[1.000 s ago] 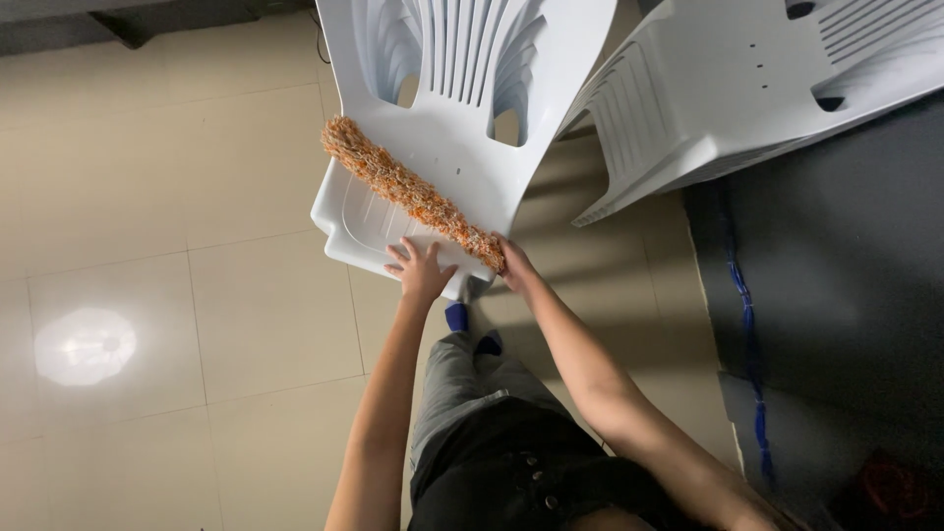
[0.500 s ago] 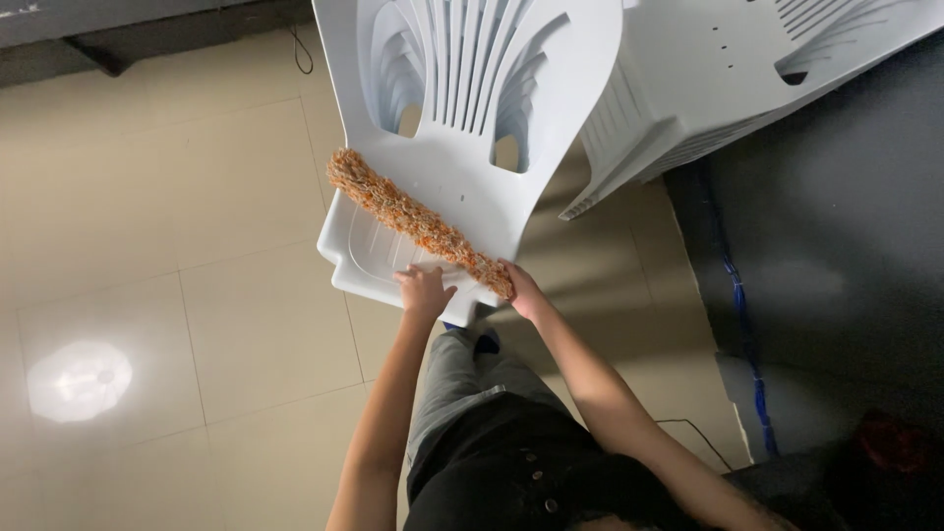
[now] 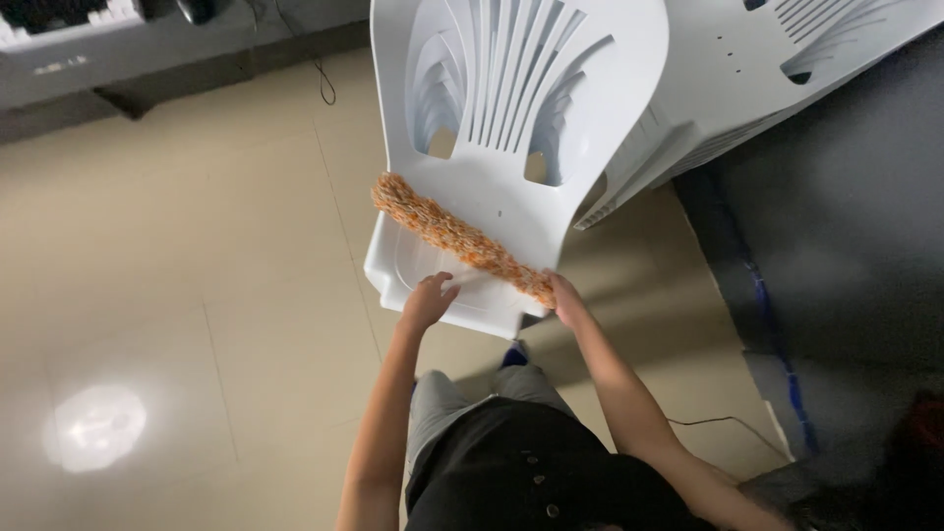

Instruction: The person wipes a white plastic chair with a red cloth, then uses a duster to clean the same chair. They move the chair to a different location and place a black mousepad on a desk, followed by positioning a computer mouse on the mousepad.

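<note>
**Orange duster laid across a white plastic chair**

Nearest is the person's dark top and grey trousers, with both bare arms reaching forward over the pale tiled floor (image 3: 197,324). The left hand (image 3: 428,300) rests flat on the front edge of the chair seat, fingers spread and loose, its grip released and holding nothing. The right hand (image 3: 567,300) is clenched around the near end of a long fuzzy orange duster (image 3: 452,236), just at the right front corner of the seat.

The duster lies slantwise across the seat of the white plastic chair (image 3: 511,118), running from the right hand up and away to the left, where its far tip reaches the seat's left edge. It touches the seat along most of its length.

Behind it rises the chair's slotted back, tilted away from the person. Just to the right, touching or nearly so, lies a second white chair (image 3: 787,59), tipped on its side. Under it on the right the floor turns to a dark mat (image 3: 846,246) with a blue line along its edge. At the far left stands a grey cabinet (image 3: 147,59) against the wall, a thin cable trailing down beside it.
</note>
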